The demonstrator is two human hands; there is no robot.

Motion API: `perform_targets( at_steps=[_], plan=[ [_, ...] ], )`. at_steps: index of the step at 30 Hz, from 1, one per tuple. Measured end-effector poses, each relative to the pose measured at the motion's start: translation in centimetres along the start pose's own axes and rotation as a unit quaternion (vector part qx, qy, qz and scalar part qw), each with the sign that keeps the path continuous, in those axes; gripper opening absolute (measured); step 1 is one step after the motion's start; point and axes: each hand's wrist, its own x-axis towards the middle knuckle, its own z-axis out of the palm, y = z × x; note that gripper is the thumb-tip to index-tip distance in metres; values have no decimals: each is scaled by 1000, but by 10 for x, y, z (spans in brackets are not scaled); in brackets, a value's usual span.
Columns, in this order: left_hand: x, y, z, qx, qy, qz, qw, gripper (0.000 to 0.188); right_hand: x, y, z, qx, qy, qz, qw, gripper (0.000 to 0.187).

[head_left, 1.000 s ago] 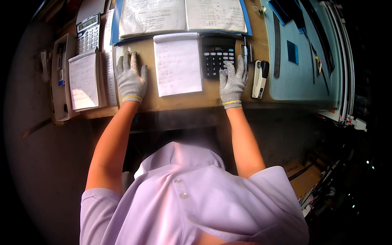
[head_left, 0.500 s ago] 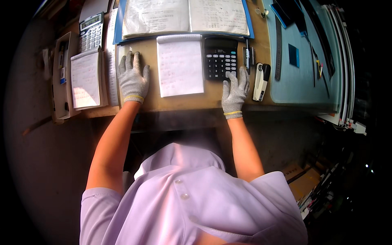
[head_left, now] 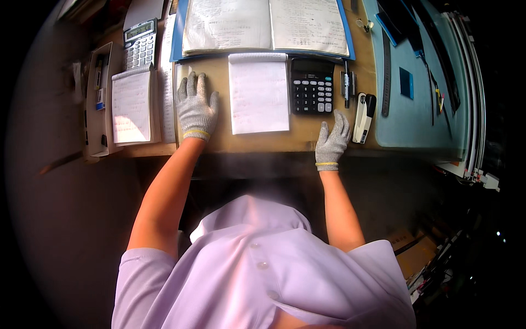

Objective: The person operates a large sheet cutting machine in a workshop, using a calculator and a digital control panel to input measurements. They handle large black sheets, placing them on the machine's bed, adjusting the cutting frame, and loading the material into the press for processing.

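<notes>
My left hand [head_left: 197, 109], in a grey knitted glove with a yellow cuff edge, lies flat on the wooden desk with fingers stretched out. It is just left of a white notepad [head_left: 258, 96] with faint writing. My right hand [head_left: 333, 140], gloved alike, rests near the desk's front edge, thumb apart from the slightly bent fingers. Nothing shows in it. Its fingertips are just below the lower right corner of a black calculator [head_left: 312, 90]. To the right of that hand stands a white and black stapler [head_left: 362, 119].
An open ledger [head_left: 227, 24] in a blue folder lies at the back. At the left are a grey calculator [head_left: 140, 46], a second notepad [head_left: 131, 104] and a narrow box [head_left: 115, 66] with pens. A pen [head_left: 346, 85] lies beside the black calculator. A blue-green mat [head_left: 405, 123] covers the right side.
My right hand has drawn back from the black calculator's lower keys toward the desk's front edge. The whole view has shifted, so the desk sits farther right. My left hand keeps its place.
</notes>
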Motion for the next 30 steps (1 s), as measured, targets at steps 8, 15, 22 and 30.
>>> perform_targets(
  at_steps=[8, 15, 22, 30],
  plan=[
    [0, 0, -3, -4, -17, -17, 1000, 58, 0, -1, 0, -1, 4, 1, 1000, 47],
    [0, 0, 0, -13, -2, -7, 1000, 61, 0, 0, -1, -8, 1, 2, 1000, 48],
    [1, 2, -3, 7, -8, -4, 1000, 57, 2, -2, -1, -6, -6, 8, 1000, 48],
    [1, 6, -8, 0, -21, -4, 1000, 57, 0, -7, -6, -13, -13, 25, 1000, 50]
  ],
)
